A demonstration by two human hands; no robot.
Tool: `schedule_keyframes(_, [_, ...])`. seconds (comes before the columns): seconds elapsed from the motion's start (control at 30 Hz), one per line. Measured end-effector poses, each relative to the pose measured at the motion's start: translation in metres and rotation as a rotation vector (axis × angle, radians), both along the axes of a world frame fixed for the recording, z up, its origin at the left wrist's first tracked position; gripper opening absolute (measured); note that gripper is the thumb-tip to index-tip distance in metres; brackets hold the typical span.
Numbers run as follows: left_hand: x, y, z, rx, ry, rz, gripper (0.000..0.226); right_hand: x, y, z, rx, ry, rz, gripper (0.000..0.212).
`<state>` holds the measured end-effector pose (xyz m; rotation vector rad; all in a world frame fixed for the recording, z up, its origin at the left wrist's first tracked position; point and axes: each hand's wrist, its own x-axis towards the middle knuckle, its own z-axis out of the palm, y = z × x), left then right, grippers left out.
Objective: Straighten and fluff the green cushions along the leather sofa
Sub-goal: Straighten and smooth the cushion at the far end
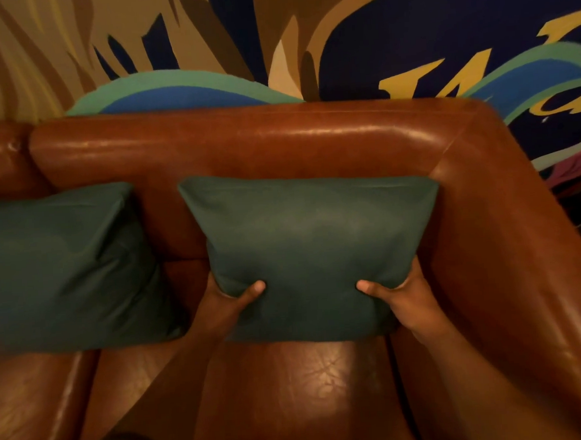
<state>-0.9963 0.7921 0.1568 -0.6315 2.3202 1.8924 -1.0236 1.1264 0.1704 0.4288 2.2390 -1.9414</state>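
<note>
Brown leather sofa (pixel 277 145) below a painted mural (pixel 407 42): left hand (pixel 229 300) and right hand (pixel 399 293) grasp the right green cushion's (pixel 314 238) lower corners, thumbs in front; second green cushion (pixel 64 267) beside.

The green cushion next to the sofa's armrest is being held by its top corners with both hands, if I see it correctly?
Not quite: the head view shows the left hand and right hand gripping the green cushion by its bottom corners, beside the armrest.

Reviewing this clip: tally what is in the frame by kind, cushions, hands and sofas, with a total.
Green cushions: 2, the held cushion and the left cushion
Hands: 2, left hand and right hand, both gripping the held one
Leather sofa: 1
Total: 5
</note>
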Motion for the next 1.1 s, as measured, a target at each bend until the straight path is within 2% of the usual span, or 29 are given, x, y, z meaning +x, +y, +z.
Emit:
schedule_keyframes(0.1, [0.004, -0.001, -0.007, 0.003, 0.017, -0.036, 0.101, 0.007, 0.002, -0.006, 0.019, 0.038, -0.029, 0.108])
schedule_keyframes(0.2, [-0.006, 0.004, -0.009, -0.007, -0.021, 0.016, 0.114, 0.003, -0.004, -0.015, 0.05, 0.04, -0.041, 0.101])
schedule_keyframes(0.3, [-0.017, 0.007, -0.005, -0.046, -0.051, 0.023, 0.126, -0.006, -0.008, -0.014, 0.082, -0.003, -0.05, 0.117])
schedule_keyframes(0.4, [-0.011, 0.003, 0.002, -0.029, -0.057, 0.017, 0.118, -0.007, -0.002, -0.012, 0.165, -0.02, -0.031, 0.134])
schedule_keyframes(0.47, [-0.002, -0.001, 0.013, -0.048, -0.055, -0.006, 0.121, -0.005, 0.002, -0.003, 0.225, -0.004, -0.015, 0.143])
schedule_keyframes(0.53, [0.003, -0.006, 0.027, -0.068, -0.045, -0.018, 0.133, -0.005, -0.001, 0.022, 0.301, 0.035, -0.039, 0.149])
schedule_keyframes(0.6, [-0.001, -0.008, 0.054, -0.094, -0.017, 0.027, 0.141, -0.012, -0.01, 0.063, 0.413, 0.096, -0.102, 0.145])
schedule_keyframes(0.67, [-0.019, -0.013, 0.092, -0.219, 0.068, 0.092, 0.131, -0.028, -0.022, 0.112, 0.57, 0.196, -0.131, 0.135])
schedule_keyframes(0.7, [-0.031, -0.016, 0.115, -0.354, 0.119, 0.096, 0.122, -0.038, -0.03, 0.137, 0.659, 0.227, -0.103, 0.13])
schedule_keyframes(0.77, [-0.055, -0.026, 0.165, -0.639, 0.179, 0.024, 0.102, -0.056, -0.046, 0.183, 0.832, 0.252, 0.034, 0.115])
schedule_keyframes(0.87, [-0.08, -0.037, 0.245, -0.937, 0.197, -0.177, 0.078, -0.077, -0.067, 0.25, 0.938, 0.302, 0.243, 0.095])
schedule_keyframes(0.97, [-0.082, -0.049, 0.313, -1.119, 0.219, -0.283, 0.064, -0.081, -0.083, 0.321, 1.067, 0.37, 0.343, 0.08])
schedule_keyframes(1.1, [-0.062, -0.067, 0.398, -1.229, 0.234, -0.316, 0.068, -0.064, -0.097, 0.406, 1.204, 0.432, 0.349, 0.076])
